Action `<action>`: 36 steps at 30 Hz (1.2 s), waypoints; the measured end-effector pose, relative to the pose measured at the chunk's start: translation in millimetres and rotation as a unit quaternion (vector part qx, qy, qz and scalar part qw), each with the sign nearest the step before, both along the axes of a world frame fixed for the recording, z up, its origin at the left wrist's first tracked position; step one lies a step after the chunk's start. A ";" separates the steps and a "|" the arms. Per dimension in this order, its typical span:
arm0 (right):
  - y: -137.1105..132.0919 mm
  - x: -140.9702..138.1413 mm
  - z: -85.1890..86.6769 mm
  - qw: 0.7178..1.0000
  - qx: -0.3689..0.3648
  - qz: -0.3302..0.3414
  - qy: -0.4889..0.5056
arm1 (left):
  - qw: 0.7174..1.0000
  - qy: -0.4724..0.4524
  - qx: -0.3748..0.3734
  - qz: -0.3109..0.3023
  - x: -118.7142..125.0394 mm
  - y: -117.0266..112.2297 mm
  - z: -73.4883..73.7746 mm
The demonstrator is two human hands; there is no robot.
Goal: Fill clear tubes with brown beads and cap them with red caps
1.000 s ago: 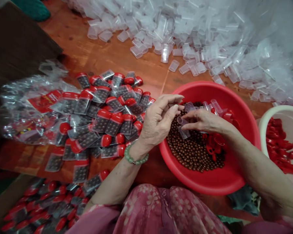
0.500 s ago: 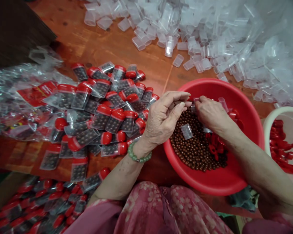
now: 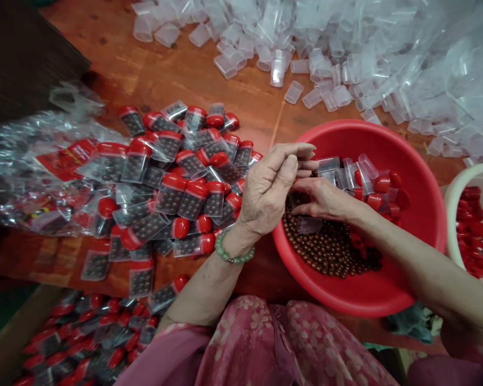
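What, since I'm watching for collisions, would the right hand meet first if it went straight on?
The right hand would probably meet the left hand first, as it lies just ahead; depth is unclear from this view, so it might pass slightly beneath.

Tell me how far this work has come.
Done: red-capped tubes of brown beads lie heaped on the table. In hand: the right hand holds a clear tube over the red basin. Still left: loose beads in the basin, empty clear tubes, red caps in the white bowl.
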State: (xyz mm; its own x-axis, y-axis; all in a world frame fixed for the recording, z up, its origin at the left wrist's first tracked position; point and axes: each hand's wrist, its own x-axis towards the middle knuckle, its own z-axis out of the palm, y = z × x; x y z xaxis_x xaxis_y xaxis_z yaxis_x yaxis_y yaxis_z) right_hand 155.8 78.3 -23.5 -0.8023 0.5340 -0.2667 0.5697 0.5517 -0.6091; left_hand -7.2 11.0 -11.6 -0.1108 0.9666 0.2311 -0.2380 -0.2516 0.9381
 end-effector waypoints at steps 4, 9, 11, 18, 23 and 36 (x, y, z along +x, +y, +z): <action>0.5 2.9 2.9 0.994 -0.097 -0.039 0.041 | 1.000 -0.002 -0.001 -0.004 -0.9 -0.1 -0.6; 3.2 10.1 16.5 0.968 -0.217 -0.075 0.101 | 0.999 -0.031 -0.006 -0.016 -2.1 -1.1 1.3; 5.0 13.7 22.8 0.957 -0.244 -0.084 0.131 | 0.999 -0.031 -0.018 -0.015 -2.2 -1.4 1.8; 12.9 24.4 34.5 0.953 -0.222 -0.123 0.167 | 0.998 0.043 0.018 -0.046 -6.8 -1.5 -1.6; 15.5 27.7 39.9 0.946 -0.236 -0.106 0.193 | 0.969 0.176 0.070 -0.159 -14.7 3.1 3.1; 11.9 34.8 59.7 0.902 -0.333 -0.109 0.252 | 0.945 0.248 0.077 -0.197 -6.6 10.8 16.0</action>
